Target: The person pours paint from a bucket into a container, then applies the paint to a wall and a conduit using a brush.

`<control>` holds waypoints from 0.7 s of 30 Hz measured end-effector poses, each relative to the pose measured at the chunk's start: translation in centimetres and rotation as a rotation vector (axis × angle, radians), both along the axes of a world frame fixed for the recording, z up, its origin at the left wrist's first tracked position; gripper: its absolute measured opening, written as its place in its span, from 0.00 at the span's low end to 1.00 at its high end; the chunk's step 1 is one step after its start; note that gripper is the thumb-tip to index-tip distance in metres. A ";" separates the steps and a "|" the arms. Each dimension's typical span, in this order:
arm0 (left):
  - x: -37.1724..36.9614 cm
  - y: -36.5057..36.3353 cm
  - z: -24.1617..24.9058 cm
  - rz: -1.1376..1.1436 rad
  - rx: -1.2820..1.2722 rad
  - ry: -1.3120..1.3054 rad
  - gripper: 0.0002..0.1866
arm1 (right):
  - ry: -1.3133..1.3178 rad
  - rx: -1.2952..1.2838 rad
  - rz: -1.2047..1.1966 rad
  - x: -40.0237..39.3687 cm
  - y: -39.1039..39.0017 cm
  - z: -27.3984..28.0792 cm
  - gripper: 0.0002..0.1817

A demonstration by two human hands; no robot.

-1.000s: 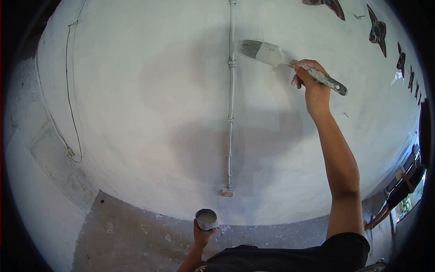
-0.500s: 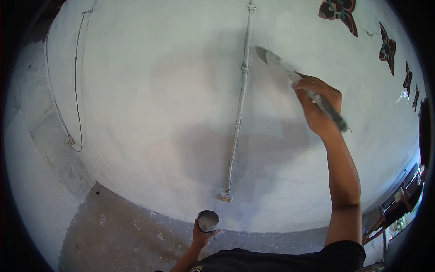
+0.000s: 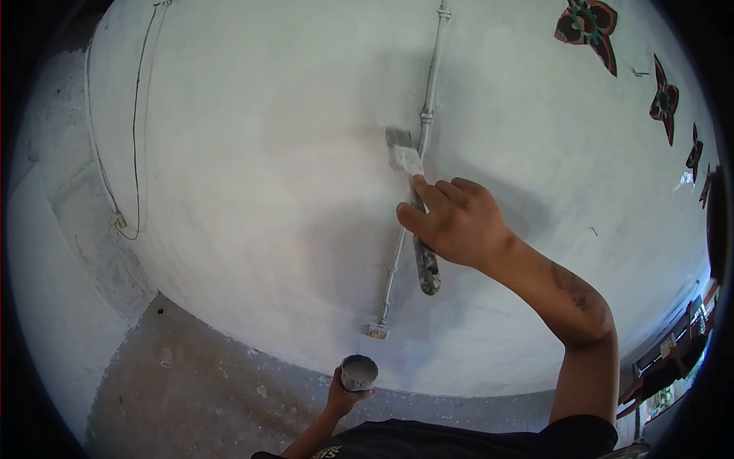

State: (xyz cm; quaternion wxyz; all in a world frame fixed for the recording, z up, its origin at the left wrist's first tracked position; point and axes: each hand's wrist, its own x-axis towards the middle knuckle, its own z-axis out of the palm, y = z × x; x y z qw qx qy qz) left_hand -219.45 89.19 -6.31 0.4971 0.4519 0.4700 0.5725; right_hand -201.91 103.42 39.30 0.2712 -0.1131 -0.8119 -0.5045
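Observation:
My right hand grips the dark, paint-spattered handle of a brush. The brush's bristles point up and lie at the pale wall, just left of a vertical white pipe. Low in the view, my left hand holds a small cup with grey-white liquid in it. A small box sits at the pipe's lower end, above the cup.
Dark flower-shaped decorations run along the wall at the upper right. A thin cable hangs at the left. Brown floor shows at the lower left. Another person is at the far right edge.
My right hand and the brush have moved left and down, from the right of the pipe to across it. The view has shifted slightly. My left hand still holds the cup.

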 end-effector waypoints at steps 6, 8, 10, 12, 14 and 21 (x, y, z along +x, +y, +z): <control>-0.3 0.3 -0.8 0.011 -0.007 0.000 0.47 | 0.136 0.224 0.035 -1.7 0.8 2.0 0.04; -0.3 0.3 -0.7 0.008 -0.005 0.007 0.47 | 0.158 0.242 -0.061 -2.2 2.0 1.5 0.05; -0.3 0.4 -1.6 -0.004 -0.021 -0.027 0.48 | 0.122 0.236 -0.119 -2.9 2.7 0.0 0.06; -0.3 0.7 -2.2 -0.031 -0.030 -0.089 0.47 | 0.083 0.225 -0.175 -3.4 2.1 -1.3 0.07; -0.4 0.3 -2.5 -0.053 -0.046 -0.157 0.47 | 0.057 0.005 -0.179 -3.8 0.6 -2.4 0.07; -0.8 -0.6 -1.5 -0.030 -0.020 -0.019 0.49 | 0.111 0.148 -0.035 -3.7 0.8 -3.1 0.08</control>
